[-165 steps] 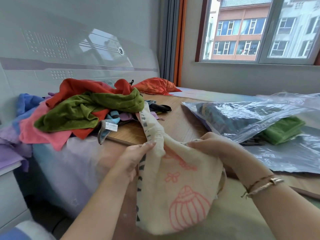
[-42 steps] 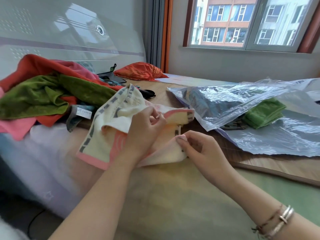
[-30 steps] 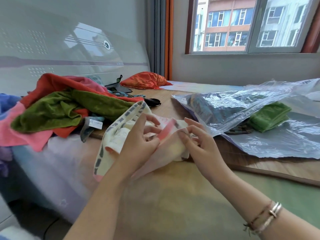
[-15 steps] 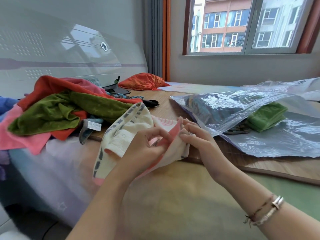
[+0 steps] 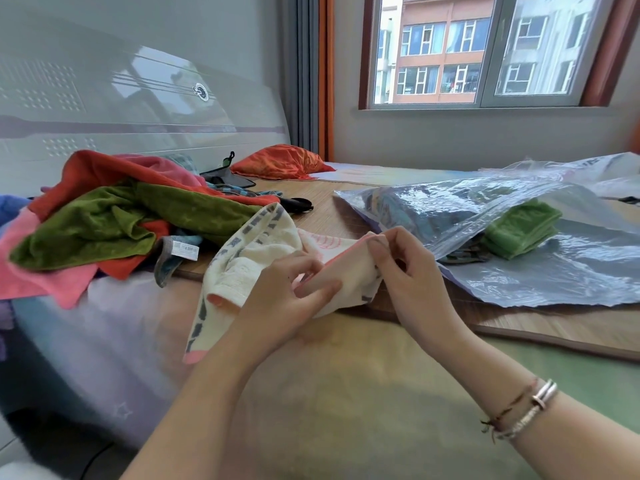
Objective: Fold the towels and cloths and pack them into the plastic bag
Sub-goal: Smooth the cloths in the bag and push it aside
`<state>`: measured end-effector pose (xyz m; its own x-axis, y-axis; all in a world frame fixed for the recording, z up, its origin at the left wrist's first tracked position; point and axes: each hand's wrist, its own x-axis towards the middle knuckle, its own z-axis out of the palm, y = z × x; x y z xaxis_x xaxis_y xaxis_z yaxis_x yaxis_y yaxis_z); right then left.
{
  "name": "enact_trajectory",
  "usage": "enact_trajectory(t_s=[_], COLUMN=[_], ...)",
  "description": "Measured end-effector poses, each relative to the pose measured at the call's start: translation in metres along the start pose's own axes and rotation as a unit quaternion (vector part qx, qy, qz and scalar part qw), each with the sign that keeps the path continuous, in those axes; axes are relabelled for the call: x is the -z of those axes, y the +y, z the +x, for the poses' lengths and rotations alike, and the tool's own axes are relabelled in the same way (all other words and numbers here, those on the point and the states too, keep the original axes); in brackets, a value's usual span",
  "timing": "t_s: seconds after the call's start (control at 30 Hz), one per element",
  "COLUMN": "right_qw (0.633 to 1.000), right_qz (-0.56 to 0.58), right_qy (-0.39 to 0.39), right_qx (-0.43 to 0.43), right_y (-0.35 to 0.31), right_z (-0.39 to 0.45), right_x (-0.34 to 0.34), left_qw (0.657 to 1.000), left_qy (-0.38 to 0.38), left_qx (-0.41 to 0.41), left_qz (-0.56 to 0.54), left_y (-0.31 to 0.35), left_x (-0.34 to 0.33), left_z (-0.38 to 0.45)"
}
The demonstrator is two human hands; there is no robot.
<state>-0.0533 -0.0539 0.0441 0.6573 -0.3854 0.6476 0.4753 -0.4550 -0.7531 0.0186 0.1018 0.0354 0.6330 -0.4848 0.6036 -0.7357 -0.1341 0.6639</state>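
A cream towel [image 5: 249,265] with grey squares and a pink edge is bunched in front of me on the bed. My left hand [image 5: 287,296] holds its folded lower part between thumb and fingers. My right hand [image 5: 405,268] pinches the pink edge at the upper right corner. A clear plastic bag [image 5: 540,268] lies to the right, with a folded green towel [image 5: 519,226] and darker cloths inside. A heap of loose towels sits at the left: olive green [image 5: 104,223], red-orange [image 5: 104,168] and pink [image 5: 41,282].
A woven bamboo mat [image 5: 346,216] covers the bed under the bag and the heap. An orange cushion [image 5: 277,164] and black items [image 5: 298,204] lie by the grey headboard [image 5: 138,109]. A window [image 5: 478,50] is behind.
The towel, which hung long between my hands, has been gathered into a shorter bundle. Over the last second my right hand took hold of the pink edge and drew it rightward.
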Motion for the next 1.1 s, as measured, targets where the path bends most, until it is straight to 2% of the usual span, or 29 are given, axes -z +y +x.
enact_trajectory(t_s=[0.1,0.2,0.3,0.5,0.6,0.83,0.9,1.0,1.1], right_qw=[0.998,0.995,0.994,0.993,0.989,0.982,0.976,0.944,0.954], right_qz=[-0.053,-0.089,-0.099,-0.106,-0.127,-0.172,-0.198,-0.303,-0.264], right_qy=[0.025,0.042,0.044,0.039,0.044,0.052,0.038,0.035,0.045], right_qx=[0.021,0.031,0.034,0.044,0.053,0.065,0.078,0.126,0.137], right_y=[-0.003,-0.005,-0.005,-0.007,-0.010,-0.033,-0.051,-0.094,-0.144], right_z=[0.000,0.001,-0.001,-0.003,-0.003,0.019,0.034,0.065,0.094], right_x=[-0.001,0.002,0.004,0.006,0.009,0.015,0.023,0.040,0.053], left_qw=[1.000,0.998,0.999,0.992,0.987,0.980,0.977,0.979,0.977], left_qy=[0.023,0.023,0.019,-0.052,-0.066,0.029,0.065,0.099,0.102], left_qx=[-0.005,0.042,0.024,-0.012,0.006,0.042,0.038,0.010,-0.028], left_qz=[-0.008,-0.036,0.040,0.113,0.147,0.191,0.200,0.177,0.186], left_y=[-0.004,-0.006,-0.013,-0.031,-0.042,-0.022,0.000,0.049,0.099], left_x=[0.008,0.016,0.024,0.033,0.035,0.058,0.081,0.123,0.154], left_z=[-0.003,-0.008,-0.015,-0.027,-0.030,-0.007,0.013,0.038,0.056])
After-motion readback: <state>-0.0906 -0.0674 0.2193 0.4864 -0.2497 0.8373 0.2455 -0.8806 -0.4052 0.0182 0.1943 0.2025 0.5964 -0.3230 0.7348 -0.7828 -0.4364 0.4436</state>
